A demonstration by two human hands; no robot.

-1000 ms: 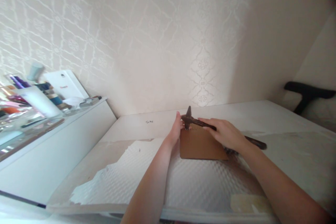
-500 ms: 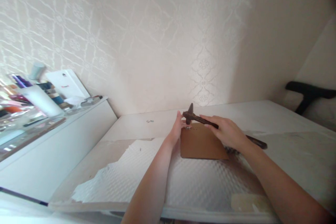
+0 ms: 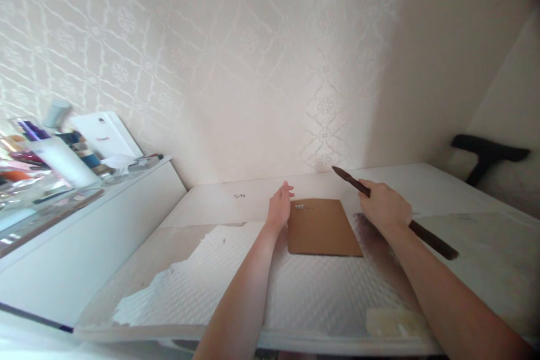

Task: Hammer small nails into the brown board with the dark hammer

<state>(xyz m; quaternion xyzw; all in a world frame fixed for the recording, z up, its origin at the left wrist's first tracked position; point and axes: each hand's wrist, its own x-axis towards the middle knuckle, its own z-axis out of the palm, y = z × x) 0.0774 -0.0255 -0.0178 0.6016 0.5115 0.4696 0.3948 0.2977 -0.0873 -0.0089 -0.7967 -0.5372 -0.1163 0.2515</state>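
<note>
Beside the board (image 3: pixel 323 228), the right hand (image 3: pixel 385 206) grips a tool (image 3: pixel 430 237).

Flat on the worktop (image 3: pixel 219 202): a brown cardboard sheet (image 3: pixel 323 228) with small pale studs (image 3: pixel 300 206), possibly nails, at its far left corner. Above its right edge I see a long dark tool (image 3: pixel 430 239), tilted, gripped mid-shaft in my right hand (image 3: pixel 385 205).

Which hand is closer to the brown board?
Left. Left hand lies beside the brown board, at its left edge; right hand, holding a dark tool, is apart on the right.
</note>
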